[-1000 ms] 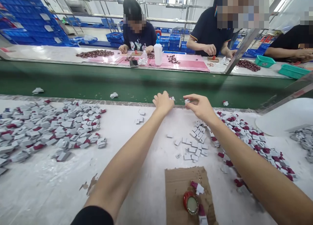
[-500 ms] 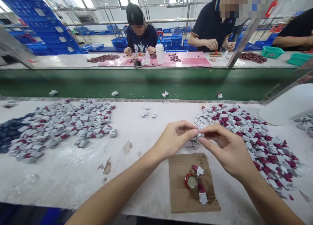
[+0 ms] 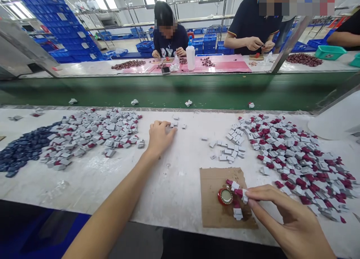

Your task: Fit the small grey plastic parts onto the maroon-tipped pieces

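My left hand (image 3: 161, 137) reaches across the white table, its bent fingers drawn together beside the small grey blocks (image 3: 183, 126). What lies between those fingertips is mostly hidden. Between thumb and fingertips of my right hand (image 3: 284, 214) is a white-and-maroon plastic piece (image 3: 244, 196), held over the right side of a cardboard square (image 3: 209, 214). On that cardboard sit a red bottle cap (image 3: 225, 196) with a pale inside and another white-and-maroon piece (image 3: 237, 213). A further such piece (image 3: 234, 185) rests just above the cap.
White-and-maroon pieces form heaps at right (image 3: 302, 165) and left (image 3: 98, 133), beside a dark blue pile (image 3: 26, 144). Loose grey blocks (image 3: 229, 152) lie above the cardboard. A green conveyor (image 3: 157, 88) carries several pieces; co-workers (image 3: 170, 38) sit beyond it.
My hands, together above the cardboard before, are now apart. The left has moved left to the grey blocks; the right has come down to the cardboard with a white-and-maroon piece. The view has shifted slightly.
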A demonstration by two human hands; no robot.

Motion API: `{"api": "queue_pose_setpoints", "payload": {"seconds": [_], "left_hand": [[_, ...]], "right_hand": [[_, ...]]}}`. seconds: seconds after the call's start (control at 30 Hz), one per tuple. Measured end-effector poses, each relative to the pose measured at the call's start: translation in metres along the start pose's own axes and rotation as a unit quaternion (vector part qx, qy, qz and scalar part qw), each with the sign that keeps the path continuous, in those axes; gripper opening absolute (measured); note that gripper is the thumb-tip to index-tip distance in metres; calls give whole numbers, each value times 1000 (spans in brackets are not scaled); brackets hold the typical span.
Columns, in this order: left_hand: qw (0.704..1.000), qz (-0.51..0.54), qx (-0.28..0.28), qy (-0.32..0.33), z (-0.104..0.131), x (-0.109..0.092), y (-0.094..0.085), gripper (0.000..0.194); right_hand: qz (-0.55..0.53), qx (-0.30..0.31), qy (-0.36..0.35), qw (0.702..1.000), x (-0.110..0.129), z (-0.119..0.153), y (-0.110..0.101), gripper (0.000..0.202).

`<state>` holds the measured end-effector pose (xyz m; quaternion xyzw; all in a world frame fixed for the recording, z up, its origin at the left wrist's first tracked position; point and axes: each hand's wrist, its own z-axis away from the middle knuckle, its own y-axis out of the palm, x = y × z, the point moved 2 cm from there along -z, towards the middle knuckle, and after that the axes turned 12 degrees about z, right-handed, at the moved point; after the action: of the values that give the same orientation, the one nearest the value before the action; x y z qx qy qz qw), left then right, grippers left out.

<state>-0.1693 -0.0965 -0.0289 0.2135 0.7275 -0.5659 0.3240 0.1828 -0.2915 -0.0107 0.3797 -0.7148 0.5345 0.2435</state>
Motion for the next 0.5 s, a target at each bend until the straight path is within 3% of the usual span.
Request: {"api": "queue_pose_setpoints", "payload": {"seconds": [0.23, 0.37, 0.5], "left_hand": [[1000, -11, 8, -8, 10, -4, -6, 7], [1000, -19, 25, -1, 43, -6, -15, 6], [994, 1, 92, 49, 80, -14, -17, 8]], "right_hand": [[-18, 26, 40, 999, 3, 10, 12, 13], [-30, 29, 34, 999, 10, 9, 16, 16], [-27, 37, 27, 999, 15, 6, 17, 17]]}}
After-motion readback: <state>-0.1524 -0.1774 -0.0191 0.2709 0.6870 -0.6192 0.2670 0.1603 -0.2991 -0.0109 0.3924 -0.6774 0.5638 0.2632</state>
